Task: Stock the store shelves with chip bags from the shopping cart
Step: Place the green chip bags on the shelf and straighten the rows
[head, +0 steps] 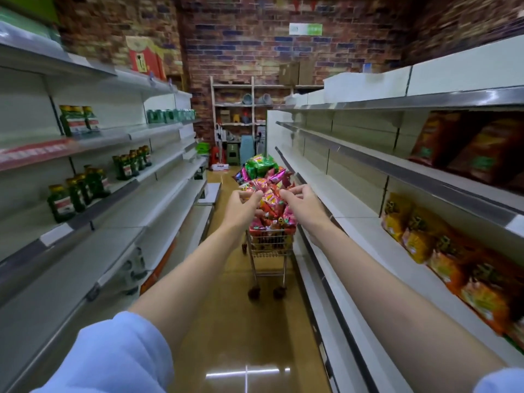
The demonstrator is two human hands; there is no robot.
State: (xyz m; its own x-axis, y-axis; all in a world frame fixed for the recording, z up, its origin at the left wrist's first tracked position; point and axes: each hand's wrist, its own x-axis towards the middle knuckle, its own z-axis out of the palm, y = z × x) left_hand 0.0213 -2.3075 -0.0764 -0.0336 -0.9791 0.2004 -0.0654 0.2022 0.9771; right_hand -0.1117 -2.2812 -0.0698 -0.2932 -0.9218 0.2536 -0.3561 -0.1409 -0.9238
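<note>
A small wire shopping cart [268, 245] stands in the aisle ahead, heaped with red, pink and green chip bags [259, 167]. Both my arms reach out over the heap. My left hand [242, 207] has its fingers curled at the left side of a red and pink chip bag [269, 204] on top of the pile. At the bag's right side, my right hand [302, 201] curls its fingers the same way. Whether the fingers grip the bag is hard to tell. Orange chip bags [442, 251] lie in a row on the right shelf [365, 222].
White shelving runs down both sides of the narrow aisle. Green-capped dark bottles [76, 191] stand on the left shelves [158, 217]. Brown-orange bags [476, 148] fill an upper right shelf. Stools, a mop and a rack [241, 120] stand at the far brick wall.
</note>
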